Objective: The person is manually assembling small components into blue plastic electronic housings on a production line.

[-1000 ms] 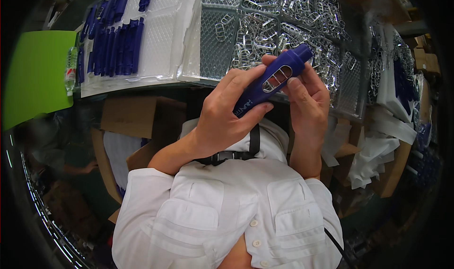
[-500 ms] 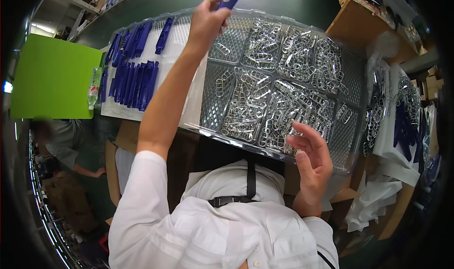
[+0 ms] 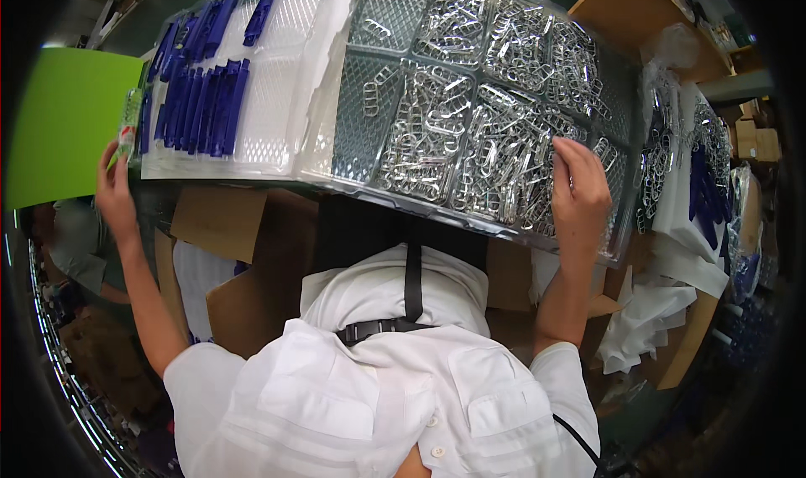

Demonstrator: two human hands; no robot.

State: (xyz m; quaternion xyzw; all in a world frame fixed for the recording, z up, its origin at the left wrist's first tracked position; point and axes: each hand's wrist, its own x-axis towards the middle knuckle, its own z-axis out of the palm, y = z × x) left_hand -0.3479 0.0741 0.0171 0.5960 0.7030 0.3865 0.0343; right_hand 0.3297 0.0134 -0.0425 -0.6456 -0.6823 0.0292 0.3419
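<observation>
My left hand reaches out at the far left, fingers apart, at the lower end of a clear plastic bottle; whether it grips the bottle is hard to see. No blue piece shows in that hand. Over the front right of a divided clear tray, my right hand hovers with bent fingers and the thumb a little apart. Loose silver metal clips fill several compartments under and beside it. Long blue plastic pieces lie in rows on white sheets at the left.
A bright green panel stands left of the bottle. Open cardboard boxes sit below the tray's front edge. To the right are bagged metal clips, crumpled white sheets and a wooden cabinet. Another person is at the left.
My left hand has swung from the tray's far side to the bottle at far left; the blue piece it held is out of sight. My right hand has moved up and right over the clips.
</observation>
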